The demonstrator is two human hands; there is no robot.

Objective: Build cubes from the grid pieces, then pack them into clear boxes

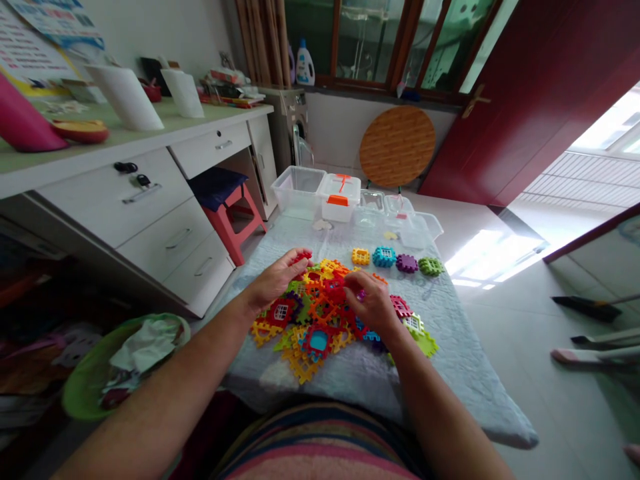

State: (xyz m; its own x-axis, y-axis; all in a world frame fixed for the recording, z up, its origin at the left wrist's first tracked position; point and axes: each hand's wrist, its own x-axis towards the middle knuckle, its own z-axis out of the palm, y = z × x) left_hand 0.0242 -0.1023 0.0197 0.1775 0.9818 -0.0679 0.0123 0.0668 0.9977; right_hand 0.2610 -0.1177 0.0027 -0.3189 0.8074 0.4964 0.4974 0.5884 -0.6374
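A heap of colourful plastic building tiles with toothed edges is spread over the cloth-covered table. At the heap's left side, my left hand is closed, with a small red tile between thumb and fingers. My right hand reaches over the heap's right part, its fingers pinched on a red tile; the fingertips are partly hidden. Behind the heap stands a row of assembled blocks: a yellow block, a blue block, a purple block and a green block.
Clear plastic bins and a lidded box with an orange latch line the table's far edge. To the left are a white desk, a pink stool and a green basket. A red door stands right.
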